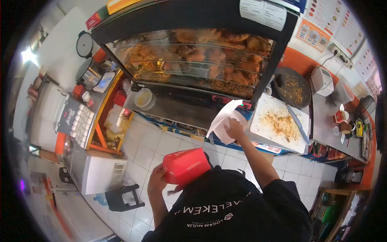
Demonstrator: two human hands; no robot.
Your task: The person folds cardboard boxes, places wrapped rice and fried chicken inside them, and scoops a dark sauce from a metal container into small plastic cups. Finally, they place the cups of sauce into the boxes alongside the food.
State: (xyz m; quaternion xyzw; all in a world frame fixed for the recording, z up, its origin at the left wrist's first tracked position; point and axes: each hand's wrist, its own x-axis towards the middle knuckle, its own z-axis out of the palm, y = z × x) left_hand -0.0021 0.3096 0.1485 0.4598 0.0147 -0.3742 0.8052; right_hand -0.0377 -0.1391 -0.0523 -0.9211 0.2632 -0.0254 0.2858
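Left hand: the left hand point(156, 180) is closed around the side of a red box point(185, 164) and holds it up close to the black shirt.
Right hand: the right hand point(235, 129) is stretched out in front and pinches a sheet of white paper point(223, 121).
Hands together or apart: well apart, one low and near the body, one up by the tabletop point(177, 109).
Where the box is: in the air above the tiled floor point(149, 149), not touching the tabletop.
Where the paper is: lifted up at the edge of the tabletop, just beside the white board point(278, 123) with crumbs on it.
Behind: a glass case point(193, 56) full of fried chicken, and a round dark pan point(293, 86) near the board.
Done so far: the box and the paper are both picked up.
Not done: the paper is not in the box, and the chicken sits in the case.
Hard to see: the box may be shut, but I cannot tell from this side.
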